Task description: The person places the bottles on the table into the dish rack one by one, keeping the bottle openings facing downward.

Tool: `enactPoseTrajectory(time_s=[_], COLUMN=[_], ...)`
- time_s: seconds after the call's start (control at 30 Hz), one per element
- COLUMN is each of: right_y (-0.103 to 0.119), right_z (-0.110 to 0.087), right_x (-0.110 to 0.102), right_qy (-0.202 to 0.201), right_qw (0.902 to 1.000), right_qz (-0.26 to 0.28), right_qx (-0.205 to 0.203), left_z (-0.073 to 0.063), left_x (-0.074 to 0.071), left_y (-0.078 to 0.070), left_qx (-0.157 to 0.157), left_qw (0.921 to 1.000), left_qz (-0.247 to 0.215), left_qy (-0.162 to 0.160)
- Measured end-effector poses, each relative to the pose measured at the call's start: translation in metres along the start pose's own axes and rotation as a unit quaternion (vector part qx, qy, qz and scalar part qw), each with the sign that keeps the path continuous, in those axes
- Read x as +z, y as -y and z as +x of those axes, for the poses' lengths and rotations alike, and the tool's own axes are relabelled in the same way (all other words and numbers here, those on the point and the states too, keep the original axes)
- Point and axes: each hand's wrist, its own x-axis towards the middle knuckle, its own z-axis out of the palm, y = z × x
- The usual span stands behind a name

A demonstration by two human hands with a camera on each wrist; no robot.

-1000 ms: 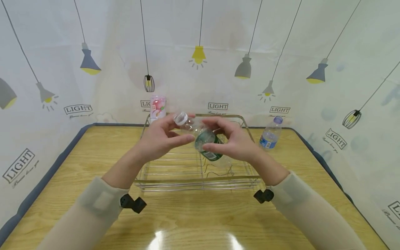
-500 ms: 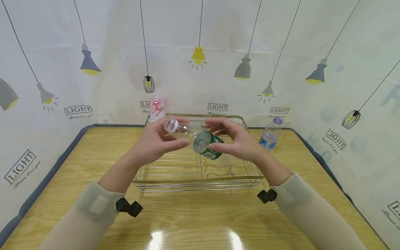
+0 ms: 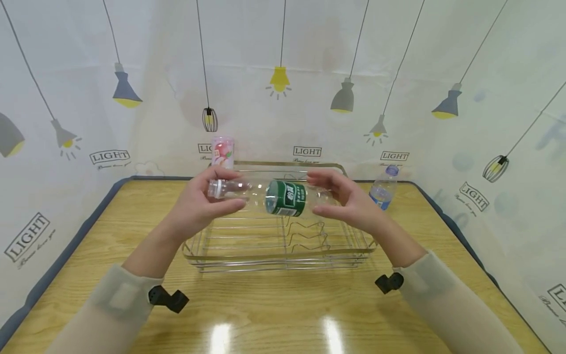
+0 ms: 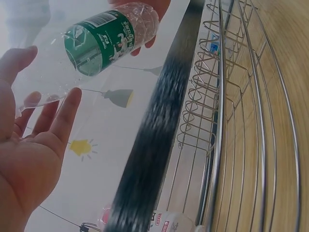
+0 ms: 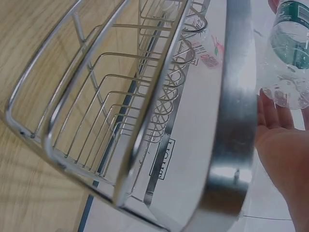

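Set against a pale backdrop (image 3: pixel 247 44) printed with hanging lamps (image 3: pixel 279 78) and the word LIGHT, over a wood-grain table (image 3: pixel 274 309) with a wire rack (image 3: pixel 283 256) on top. Holds a clear bottle (image 3: pixel 270 196) nearly level above the rack, apart from its wires, neck to the left and base to the right, green label (image 3: pixel 291 196) facing the head camera. Grips the neck end with the left hand (image 3: pixel 196 200), thumb on the near side, fingers on the far side. Grips the base end with the right hand (image 3: pixel 357 206) in much the same way. Cannot tell from these views how firm either grip is, nor whether a cap sits on the neck.

Judging by the present lie, looks partway through the handling: lifted and steadied at both ends, but not set down or released. Leaves a pink can (image 3: pixel 222 152) near the rack's far left corner and a purple-capped bottle (image 3: pixel 383 191) upright beside the rack on the right, both untouched by either hand.
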Motion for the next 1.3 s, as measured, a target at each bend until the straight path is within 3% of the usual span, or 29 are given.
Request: enactPoseTrajectory(time_s=[0.2, 0.73, 0.9, 1.07, 1.3], right_y=[-0.006, -0.006, -0.005, -0.005, -0.004], right_z=[-0.003, -0.004, -0.005, -0.004, -0.003], right_x=[-0.001, 0.000, 0.000, -0.001, 0.000], right_qy=[-0.002, 0.000, -0.017, -0.020, -0.014], right_qw=[0.9999, 0.9973, 0.9988, 0.9991, 0.9992], right_qz=[0.012, 0.067, 0.042, 0.033, 0.024], right_qx=[0.004, -0.031, -0.019, -0.017, -0.029], left_z=[-0.003, -0.006, -0.006, -0.005, 0.001], left_x=[-0.003, -0.007, -0.008, -0.012, -0.013], left_y=[0.001, 0.005, 0.006, 0.004, -0.008], left_qx=[0.008, -0.015, 0.002, 0.023, 0.048], left_qw=[0.9997, 0.9996, 0.9963, 0.9834, 0.9685], left_qz=[-0.023, 0.022, 0.086, 0.179, 0.236], left_qy=[0.003, -0.006, 0.000, 0.014, 0.061])
